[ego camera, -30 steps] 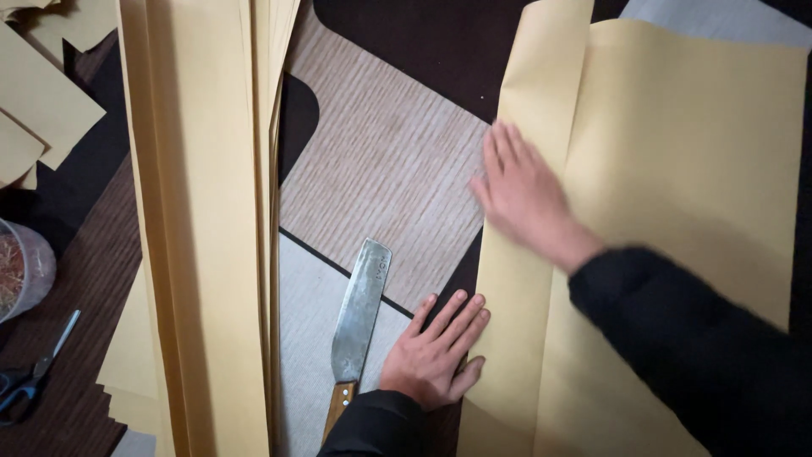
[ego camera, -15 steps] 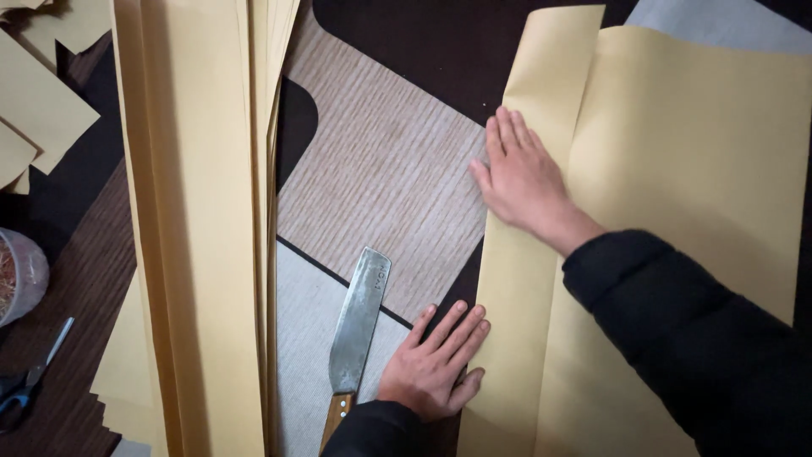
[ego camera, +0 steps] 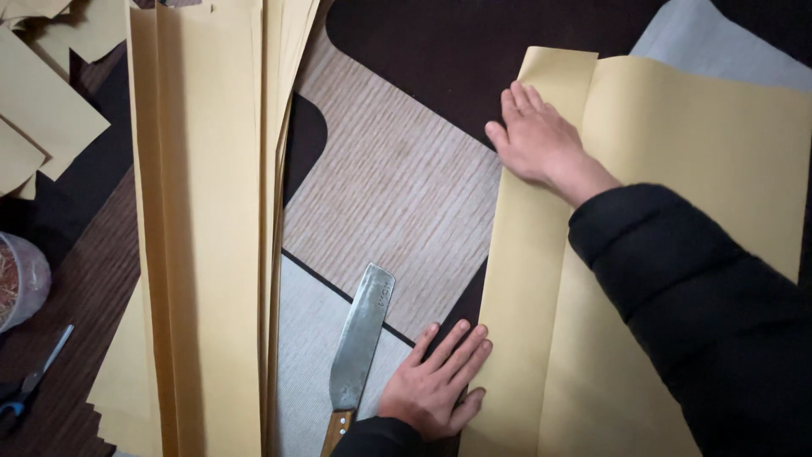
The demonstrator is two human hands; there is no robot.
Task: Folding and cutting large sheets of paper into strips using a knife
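Item 1: tan paper sheet, under both your hands, its left edge turned over into a long flap. Your right hand lies flat and open on the flap's far end; your left hand lies flat, fingers spread, at the near end, gripping nothing. Fold laid, crease seemingly still being pressed. Item 2: flat-bladed knife, wooden handle, just left of your left hand, untouched. Item 3: stack of folded tan sheets, further left. No labels visible.

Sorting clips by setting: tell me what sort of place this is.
Probably a home paper-cutting workspace on the floor: stacked yellow paper, a knife, scissors, patterned mat.
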